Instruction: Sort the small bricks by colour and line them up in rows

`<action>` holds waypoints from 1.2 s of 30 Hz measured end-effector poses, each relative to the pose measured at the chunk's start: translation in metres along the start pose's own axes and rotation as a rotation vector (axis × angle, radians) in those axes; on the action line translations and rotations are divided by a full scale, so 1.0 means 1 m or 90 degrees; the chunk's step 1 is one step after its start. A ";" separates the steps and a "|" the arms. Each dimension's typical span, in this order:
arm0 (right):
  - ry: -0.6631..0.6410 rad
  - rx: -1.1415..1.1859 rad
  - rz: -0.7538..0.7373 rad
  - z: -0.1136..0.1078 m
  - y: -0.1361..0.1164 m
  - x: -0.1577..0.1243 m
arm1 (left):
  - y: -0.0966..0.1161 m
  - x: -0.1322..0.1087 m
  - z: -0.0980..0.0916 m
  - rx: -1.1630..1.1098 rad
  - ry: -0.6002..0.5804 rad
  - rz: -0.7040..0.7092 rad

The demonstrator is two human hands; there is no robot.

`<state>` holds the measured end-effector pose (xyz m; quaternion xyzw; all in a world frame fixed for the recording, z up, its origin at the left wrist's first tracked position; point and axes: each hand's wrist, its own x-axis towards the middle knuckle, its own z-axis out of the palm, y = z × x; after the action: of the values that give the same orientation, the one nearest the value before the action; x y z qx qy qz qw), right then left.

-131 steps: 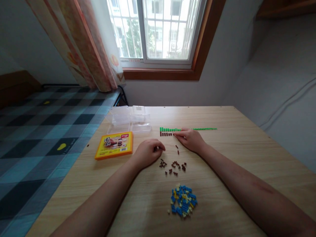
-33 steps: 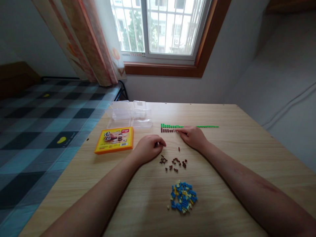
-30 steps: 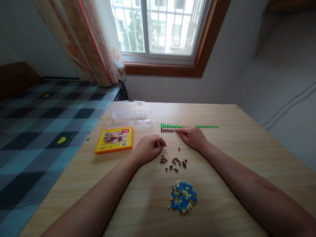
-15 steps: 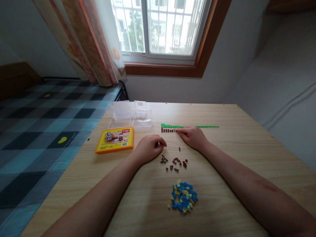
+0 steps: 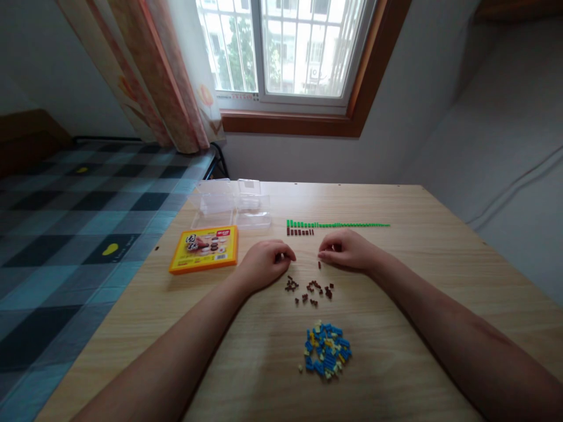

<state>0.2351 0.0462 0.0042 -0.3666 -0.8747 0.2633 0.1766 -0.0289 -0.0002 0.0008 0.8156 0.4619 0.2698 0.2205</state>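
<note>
My left hand [image 5: 268, 261] rests on the table with its fingers loosely curled, nothing visible in them, beside several small brown building bricks [image 5: 291, 285]. Across from it, my right hand [image 5: 345, 251] lies with its fingers bent together; no brick shows in them. Just below its fingertips is a single long brown brick [image 5: 319, 265], apparently apart from them. Beyond the hands runs a line of green bricks [image 5: 336, 225], taller at the left and smaller toward the right. A short row of brown bricks [image 5: 300, 232] stands in front of its left end.
Nearer to me lies a pile of blue, yellow and cream bricks [image 5: 328, 350]. A yellow-orange box [image 5: 204, 249] sits left of my left hand, with clear plastic cases [image 5: 233, 211] behind it. The wooden table [image 5: 246, 363] adjoins a bed [image 5: 83, 234] at the left.
My right hand has drawn back from the row of brown bricks toward me, near the single long brick. A brown brick shows at the row's right end. My left hand stays put.
</note>
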 end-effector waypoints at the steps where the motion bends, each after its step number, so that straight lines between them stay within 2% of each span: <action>1: -0.039 0.007 0.018 -0.003 -0.003 -0.001 | 0.000 0.000 0.000 -0.002 0.001 0.001; 4: -0.083 -0.003 0.029 -0.009 -0.011 -0.003 | 0.000 0.001 0.000 -0.008 -0.001 0.004; 12: -0.066 -0.020 -0.069 -0.004 -0.015 -0.003 | 0.001 0.000 0.000 -0.002 -0.002 0.004; 18: -0.039 -0.028 -0.063 -0.001 -0.017 -0.005 | 0.000 0.000 0.001 0.006 0.002 0.004; 27: -0.069 -0.005 -0.087 0.003 -0.011 -0.003 | 0.000 0.000 0.000 0.003 0.004 0.006; 32: -0.051 0.000 -0.076 -0.003 -0.009 -0.001 | 0.001 0.000 -0.001 0.003 -0.002 0.002; 36: -0.020 -0.074 -0.033 -0.011 -0.005 -0.001 | 0.000 -0.001 0.000 0.001 0.000 0.002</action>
<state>0.2383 0.0458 0.0158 -0.3491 -0.9004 0.2133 0.1481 -0.0292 -0.0009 0.0007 0.8167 0.4605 0.2697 0.2197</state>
